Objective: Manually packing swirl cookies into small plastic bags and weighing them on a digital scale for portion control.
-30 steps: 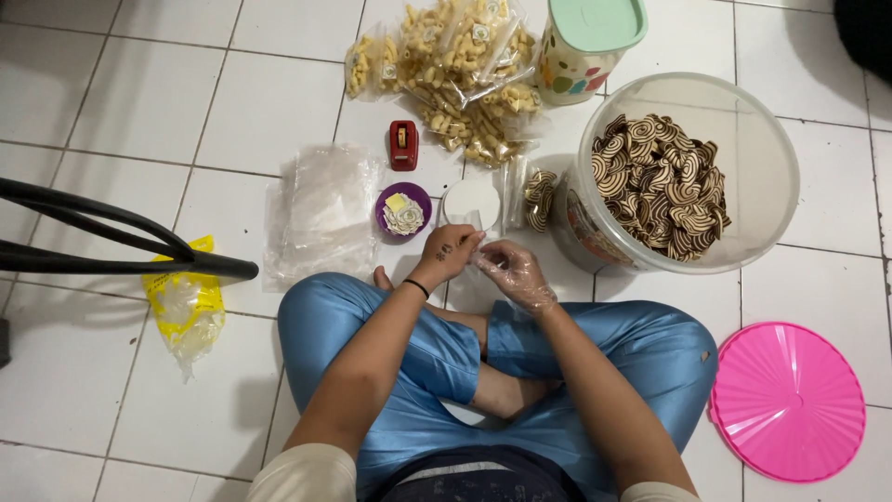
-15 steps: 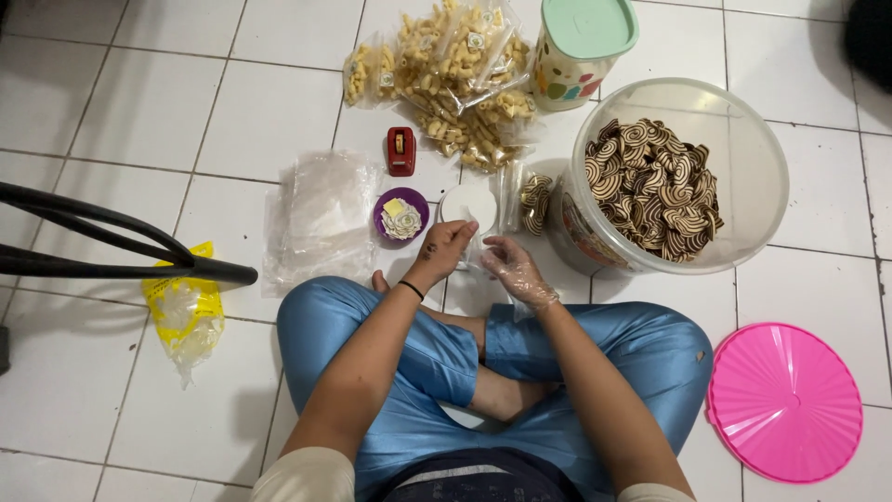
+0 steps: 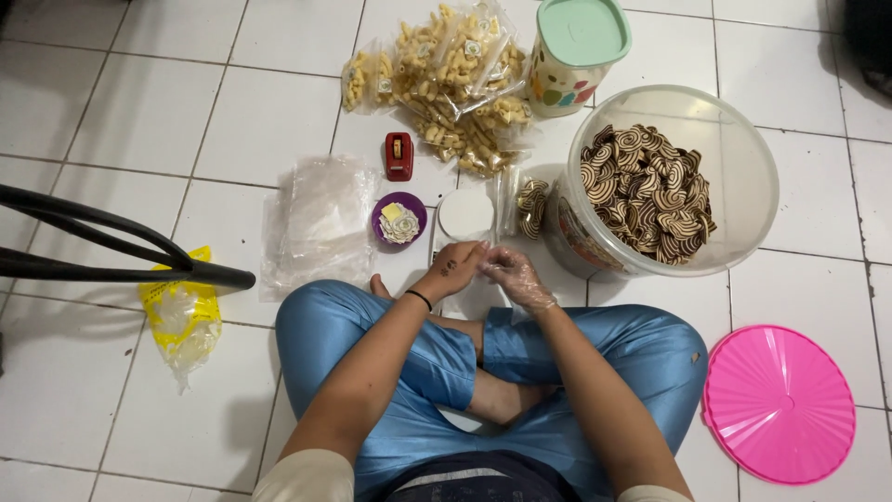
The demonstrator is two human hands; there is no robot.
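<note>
- Clear plastic glove covers the right hand (image 3: 517, 276); the bare left hand (image 3: 452, 270) meets it fingertip to fingertip, pinching something too small to identify.
- Compared with 1 second ago, both hands have drawn back toward the knees, away from the purple bowl (image 3: 400, 221).
- Small filled snack bag (image 3: 531, 206), clear with striped brown biscuits, lies on the floor beside the big tub (image 3: 743, 177).

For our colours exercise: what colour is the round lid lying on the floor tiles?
Bright pink; the round lid lies right of the person's knee, shown in the head view.
</note>
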